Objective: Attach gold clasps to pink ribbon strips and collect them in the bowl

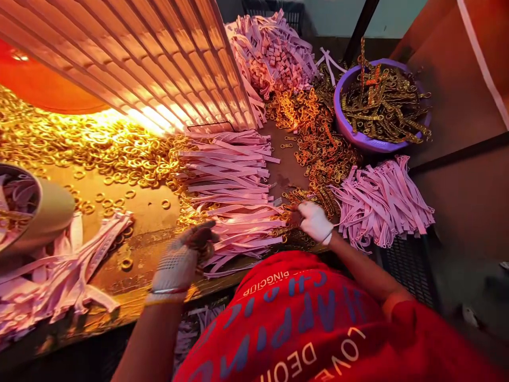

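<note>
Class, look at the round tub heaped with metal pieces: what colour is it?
Purple; the tub shows best in the head view.

Left fingers partly curled

Red shirt, blue-and-pale lettering; left glove, white, dark-dotted — I see yellow edging at seven o'clock; right glove, white.

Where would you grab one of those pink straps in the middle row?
Probably by its right end, coming from the right. The pink straps lie roughly side by side, and some right ends jut out over bare tabletop, so a tip looks easy to pinch. Their left ends lie close against gold rings, likely more awkward. The gloved right hand is near the right ends.
</note>
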A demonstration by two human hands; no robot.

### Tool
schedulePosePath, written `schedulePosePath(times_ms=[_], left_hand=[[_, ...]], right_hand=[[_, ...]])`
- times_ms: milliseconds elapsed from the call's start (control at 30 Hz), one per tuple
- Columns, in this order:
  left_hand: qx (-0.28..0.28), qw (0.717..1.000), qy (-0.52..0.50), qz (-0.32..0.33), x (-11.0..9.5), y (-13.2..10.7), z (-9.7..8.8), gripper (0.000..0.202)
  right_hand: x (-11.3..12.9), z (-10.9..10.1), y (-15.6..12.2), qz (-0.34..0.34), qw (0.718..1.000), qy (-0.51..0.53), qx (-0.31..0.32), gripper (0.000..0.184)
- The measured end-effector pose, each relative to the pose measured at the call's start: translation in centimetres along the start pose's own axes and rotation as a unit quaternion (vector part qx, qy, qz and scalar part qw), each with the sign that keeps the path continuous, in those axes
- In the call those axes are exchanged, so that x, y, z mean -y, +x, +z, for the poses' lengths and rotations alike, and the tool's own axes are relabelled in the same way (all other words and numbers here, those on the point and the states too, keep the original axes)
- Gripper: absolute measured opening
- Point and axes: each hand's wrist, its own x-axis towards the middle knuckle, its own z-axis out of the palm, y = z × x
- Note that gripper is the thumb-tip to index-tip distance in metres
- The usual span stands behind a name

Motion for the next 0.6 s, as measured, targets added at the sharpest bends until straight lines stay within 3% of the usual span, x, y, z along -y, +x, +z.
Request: schedulePosePath(times_ms=[67,133,233,300,367,600], left_hand=[[0.086,0.979,-0.168,-0.077,0.1,-0.6,3.0,0.060],[0.175,0.941,-0.250,-0.143,-0.1,-1.0,5.8,0.065],[0.294,0.879,-0.322,-0.194,-0.4,-1.0,8.8,0.070],[0.339,0.850,-0.344,-0.209,-0.3,-0.6,9.6,0.070],[0.343,0.848,-0.343,-0.214,0.1,0.0,9.4,0.065],[0.256,0.900,-0.301,-0.185,0.8,1.5,7.0,0.028]], right_hand=[[-3.6,-1.0,1.3,0.128,0.988,-0.050,-0.070,0.027],[-6.5,-1.5,2.7,0.218,0.966,-0.114,-0.074,0.028],[-8.7,-1.1,4.3,0.238,0.954,-0.184,-0.017,0.028],[-8.9,-0.6,4.8,0.225,0.952,-0.208,0.005,0.029],[-8.9,-0.3,4.8,0.219,0.951,-0.219,0.006,0.029],[-10.7,-0.3,4.1,0.214,0.964,-0.158,-0.017,0.031]])
